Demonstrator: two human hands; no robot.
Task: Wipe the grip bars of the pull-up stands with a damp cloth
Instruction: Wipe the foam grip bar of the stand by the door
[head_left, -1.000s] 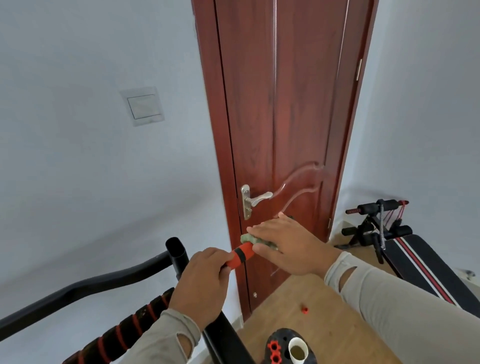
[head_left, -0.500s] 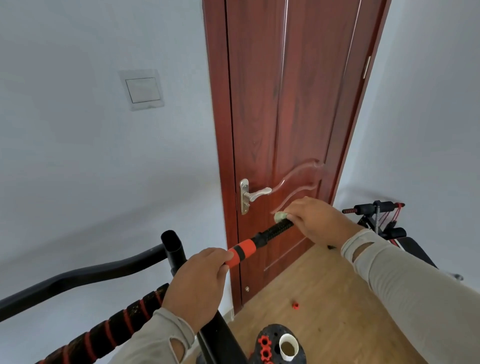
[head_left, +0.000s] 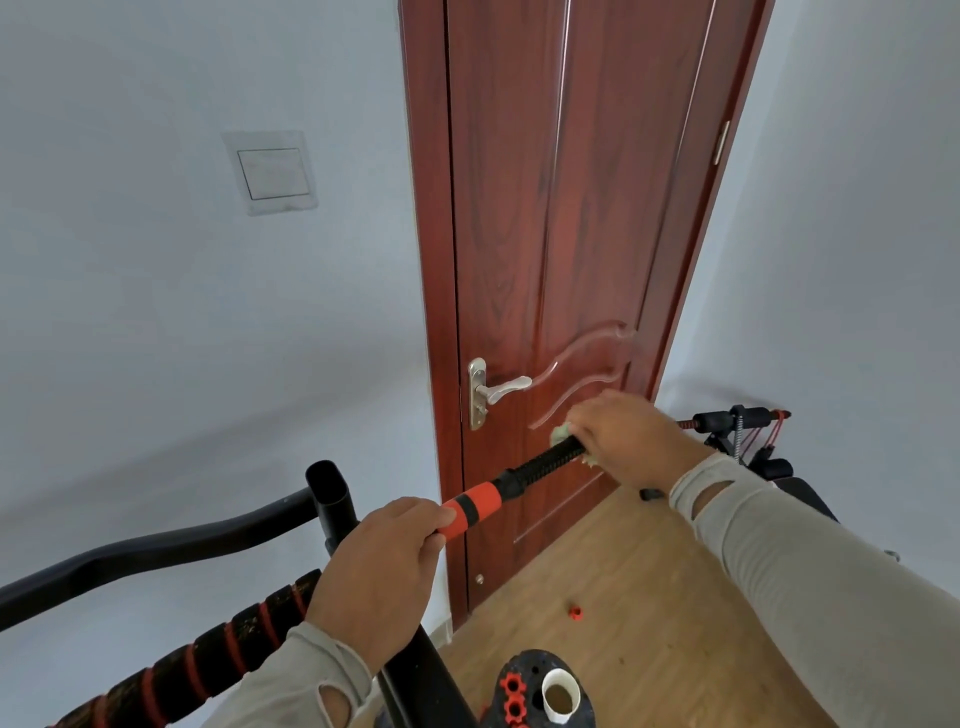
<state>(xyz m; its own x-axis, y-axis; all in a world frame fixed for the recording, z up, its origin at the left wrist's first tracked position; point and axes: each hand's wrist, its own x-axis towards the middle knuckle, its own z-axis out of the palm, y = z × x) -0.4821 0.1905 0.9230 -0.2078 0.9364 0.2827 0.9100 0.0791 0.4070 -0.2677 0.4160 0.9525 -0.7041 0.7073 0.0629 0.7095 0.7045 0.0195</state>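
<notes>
The left hand (head_left: 382, 577) is gripping the orange section of the grip bar (head_left: 524, 475), fingers curled round it. The right hand (head_left: 631, 441) is clamping a pale green cloth (head_left: 562, 432) round the bar's black ribbed far end, near the red door (head_left: 561, 249). The bar is angling up toward the door handle (head_left: 496, 391); the two hands are well apart along it.

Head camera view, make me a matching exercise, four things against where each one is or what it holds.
Things:
1. left hand
2. right hand
3. small red plastic piece
4. silver lever door handle

Places:
A. on the wooden floor
B. grips the orange collar of the black grip bar
C. on the red-brown door
D. holds the pale green cloth on the bar's far end

Pairs: 1-B, 2-D, 3-A, 4-C
</notes>
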